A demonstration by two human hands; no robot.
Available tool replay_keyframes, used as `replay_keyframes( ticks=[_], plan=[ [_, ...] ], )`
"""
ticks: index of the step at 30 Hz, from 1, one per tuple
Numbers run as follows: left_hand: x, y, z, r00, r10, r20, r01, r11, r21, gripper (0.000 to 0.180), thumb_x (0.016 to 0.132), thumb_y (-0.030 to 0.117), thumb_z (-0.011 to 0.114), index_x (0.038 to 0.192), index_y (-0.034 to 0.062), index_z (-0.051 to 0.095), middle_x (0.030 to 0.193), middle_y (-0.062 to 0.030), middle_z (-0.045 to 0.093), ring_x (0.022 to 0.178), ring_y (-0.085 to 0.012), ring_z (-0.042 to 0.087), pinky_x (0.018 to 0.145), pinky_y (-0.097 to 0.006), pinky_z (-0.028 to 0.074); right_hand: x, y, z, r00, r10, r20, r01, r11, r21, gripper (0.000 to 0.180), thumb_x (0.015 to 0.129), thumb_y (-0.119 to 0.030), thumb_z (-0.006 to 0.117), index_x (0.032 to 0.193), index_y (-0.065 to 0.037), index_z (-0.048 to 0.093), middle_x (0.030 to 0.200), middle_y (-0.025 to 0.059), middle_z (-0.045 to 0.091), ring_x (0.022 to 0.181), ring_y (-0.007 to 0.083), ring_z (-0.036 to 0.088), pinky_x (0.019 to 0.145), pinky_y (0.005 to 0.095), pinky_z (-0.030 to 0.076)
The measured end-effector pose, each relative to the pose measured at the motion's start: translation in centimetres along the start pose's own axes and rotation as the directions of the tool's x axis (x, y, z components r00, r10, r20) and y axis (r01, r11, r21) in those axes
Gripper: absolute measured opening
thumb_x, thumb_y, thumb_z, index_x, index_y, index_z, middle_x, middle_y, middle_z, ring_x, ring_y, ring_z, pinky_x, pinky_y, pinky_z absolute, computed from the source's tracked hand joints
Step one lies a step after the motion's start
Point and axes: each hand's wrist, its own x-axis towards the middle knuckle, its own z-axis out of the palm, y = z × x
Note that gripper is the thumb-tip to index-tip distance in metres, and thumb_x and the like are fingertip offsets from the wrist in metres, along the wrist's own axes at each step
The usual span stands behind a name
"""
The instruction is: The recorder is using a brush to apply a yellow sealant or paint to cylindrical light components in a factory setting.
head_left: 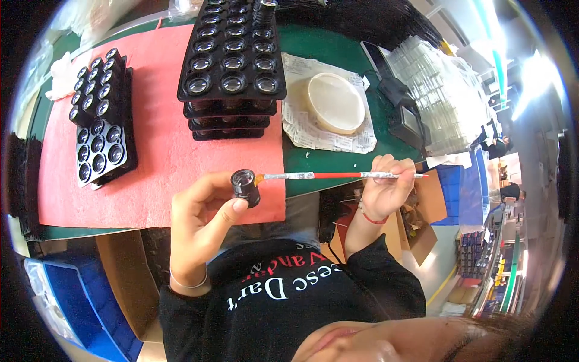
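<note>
The left hand (202,220) pinches a small black lens barrel (246,186) at frame centre, above the red mat (163,145). The right hand (389,187) grips a red-handled brush (338,175), its tip touching the barrel. Stacked black lens trays (232,66) stand at upper centre.

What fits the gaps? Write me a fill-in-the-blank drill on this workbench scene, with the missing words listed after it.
1. The left hand holds a small black lens barrel between thumb and ____.
2. The right hand holds a thin ____ whose tip touches the lens barrel.
3. The stack of black lens trays stands on a ____ mat.
4. The round shallow dish rests on sheets of ____.

Missing words: fingers; brush; red; paper
</note>
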Motion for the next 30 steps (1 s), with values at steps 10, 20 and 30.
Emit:
replay_keyframes(
  ticks=[10,20,30],
  plan=[
    [-1.6,1.2,-1.8,0.937,0.270,-0.221,-0.228,0.954,0.195,0.023,0.069,-0.004,0.061,0.091,-0.0031,0.055,0.084,-0.0080,0.061,0.077,-0.0116,0.057,0.072,-0.023,0.046,-0.9,1.4,-3.2,0.983,0.081,-0.164,-0.063,0.992,0.109,0.025,0.087,-0.027,0.048,0.070,-0.009,0.042,0.057,-0.0015,0.035,0.053,0.0091,0.030,0.052,0.0239,0.025],
    [2.6,6.9,-11.9,0.662,0.675,-0.325,0.127,0.326,0.937,0.026,0.069,0.017,0.069,0.088,0.0002,0.061,0.092,-0.0078,0.058,0.082,-0.0193,0.056,0.070,-0.029,0.043,-0.6,1.2,-3.3,0.984,0.080,-0.161,-0.051,0.982,0.180,0.029,0.089,-0.030,0.046,0.068,-0.011,0.040,0.059,-0.0038,0.035,0.055,0.0082,0.027,0.053,0.0237,0.022],
    [3.9,6.0,-14.0,0.723,0.636,-0.270,0.201,0.180,0.963,0.027,0.067,0.019,0.070,0.084,-0.0016,0.063,0.086,-0.0113,0.058,0.083,-0.0252,0.055,0.074,-0.031,0.041,-0.6,1.5,-3.9,0.986,0.067,-0.150,-0.023,0.961,0.275,0.023,0.088,-0.027,0.047,0.074,-0.008,0.047,0.062,-0.0009,0.042,0.053,0.0094,0.033,0.050,0.0235,0.025]
  ],
)
